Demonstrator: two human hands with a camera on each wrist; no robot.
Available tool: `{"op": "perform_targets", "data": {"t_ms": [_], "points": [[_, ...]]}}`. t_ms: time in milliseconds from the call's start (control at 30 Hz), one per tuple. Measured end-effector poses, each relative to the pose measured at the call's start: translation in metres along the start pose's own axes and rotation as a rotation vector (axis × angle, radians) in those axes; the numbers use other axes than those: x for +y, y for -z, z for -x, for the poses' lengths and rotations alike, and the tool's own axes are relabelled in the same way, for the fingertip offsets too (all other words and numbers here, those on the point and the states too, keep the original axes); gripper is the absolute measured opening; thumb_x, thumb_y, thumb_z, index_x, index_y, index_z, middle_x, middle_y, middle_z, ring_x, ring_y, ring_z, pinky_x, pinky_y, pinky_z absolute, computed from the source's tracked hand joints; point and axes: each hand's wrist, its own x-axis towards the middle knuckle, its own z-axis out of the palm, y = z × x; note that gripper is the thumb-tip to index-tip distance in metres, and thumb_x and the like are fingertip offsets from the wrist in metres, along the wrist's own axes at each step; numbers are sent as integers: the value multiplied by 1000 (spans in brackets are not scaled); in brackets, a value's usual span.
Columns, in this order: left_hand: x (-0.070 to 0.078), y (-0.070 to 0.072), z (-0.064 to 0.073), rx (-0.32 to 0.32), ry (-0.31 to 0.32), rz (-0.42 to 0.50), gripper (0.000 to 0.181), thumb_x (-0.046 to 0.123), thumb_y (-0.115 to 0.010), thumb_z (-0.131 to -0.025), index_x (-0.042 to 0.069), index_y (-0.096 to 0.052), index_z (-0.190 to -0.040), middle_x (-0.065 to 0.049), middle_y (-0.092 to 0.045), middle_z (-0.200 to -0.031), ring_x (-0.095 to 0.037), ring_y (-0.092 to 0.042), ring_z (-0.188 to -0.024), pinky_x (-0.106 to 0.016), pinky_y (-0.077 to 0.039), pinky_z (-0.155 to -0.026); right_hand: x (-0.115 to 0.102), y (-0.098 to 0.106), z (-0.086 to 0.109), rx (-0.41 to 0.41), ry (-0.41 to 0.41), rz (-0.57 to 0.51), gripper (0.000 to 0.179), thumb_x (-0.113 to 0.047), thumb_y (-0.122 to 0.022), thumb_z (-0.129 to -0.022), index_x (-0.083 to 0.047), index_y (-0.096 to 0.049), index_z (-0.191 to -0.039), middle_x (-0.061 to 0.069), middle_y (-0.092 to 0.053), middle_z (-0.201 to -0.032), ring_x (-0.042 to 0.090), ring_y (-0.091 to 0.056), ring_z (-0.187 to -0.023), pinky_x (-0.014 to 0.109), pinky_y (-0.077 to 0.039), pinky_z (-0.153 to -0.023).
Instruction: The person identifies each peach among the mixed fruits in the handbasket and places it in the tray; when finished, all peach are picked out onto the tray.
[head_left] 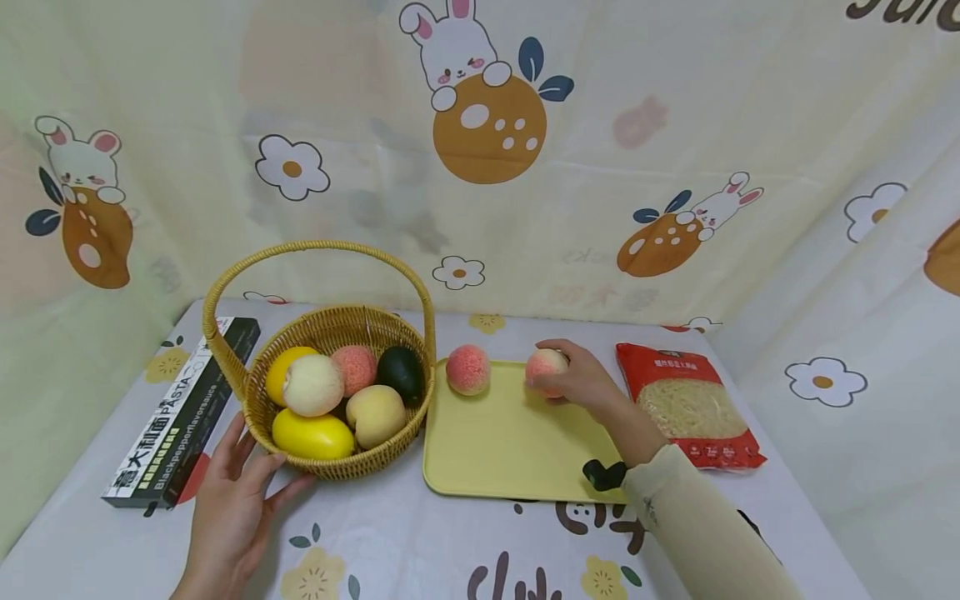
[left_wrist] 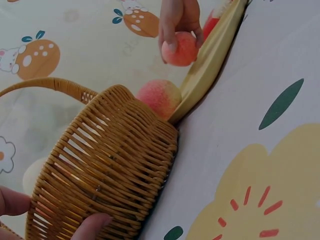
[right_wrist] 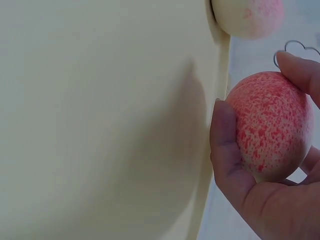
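Observation:
A pink-speckled peach (right_wrist: 270, 125) is held between the thumb and fingers of my right hand (head_left: 576, 379), over the far part of a yellow tray (head_left: 517, 442). Another peach (head_left: 468, 370) sits at the tray's far left corner. My left hand (head_left: 232, 504) touches the near left side of a wicker basket (left_wrist: 110, 160) with spread fingers. Inside the basket are a pale peach (head_left: 313, 385), a pink peach (head_left: 355, 370), a yellowish round fruit (head_left: 377, 416), a long yellow fruit (head_left: 312, 434), a dark green fruit (head_left: 401, 374) and an orange-yellow fruit (head_left: 279, 375), partly hidden.
A black and white pasta box (head_left: 180, 417) lies left of the basket. Right of the tray lies a red bag of pasta (head_left: 693, 404), partly behind my right forearm. The basket's tall handle (head_left: 322, 247) arches above it. A patterned cloth hangs behind the table.

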Motion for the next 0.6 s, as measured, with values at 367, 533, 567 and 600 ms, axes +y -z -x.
{"op": "perform_targets", "data": {"t_ms": [367, 533, 567, 600], "points": [[1, 0, -1, 8, 9, -13, 88, 2, -51, -104, 52, -12, -166, 4, -9, -180, -29, -37, -153, -46, -65, -92, -7, -21, -12, -44, 50, 48, 74, -14, -83, -86, -8, -52, -153, 24, -60, -134, 29, -64, -100, 40, -67, -75], [1, 0, 0, 2, 3, -4, 88, 1, -50, -104, 51, -11, -166, 4, -7, -180, -30, -33, -155, -46, -65, -93, -7, -28, -12, -34, 61, 77, 74, -13, -84, -84, -8, -54, -152, 23, -61, -134, 30, -64, -103, 37, -66, -74], [0, 0, 0, 1, 3, -5, 88, 1, -49, -105, 51, -11, -166, 4, -7, -180, -30, -33, -156, -46, -65, -93, -7, -29, -12, -34, 63, 82, 74, -13, -84, -84, -8, -54, -152, 23, -61, -134, 31, -64, -103, 37, -66, -74], [0, 1, 0, 1, 2, -5, 88, 1, -49, -105, 51, -10, -166, 4, -6, -180, -30, -32, -156, -46, -65, -93, -7, -29, -12, -33, 63, 85, 75, -13, -84, -84, -8, -54, -152, 23, -61, -134, 31, -64, -103, 37, -66, -74]]}}
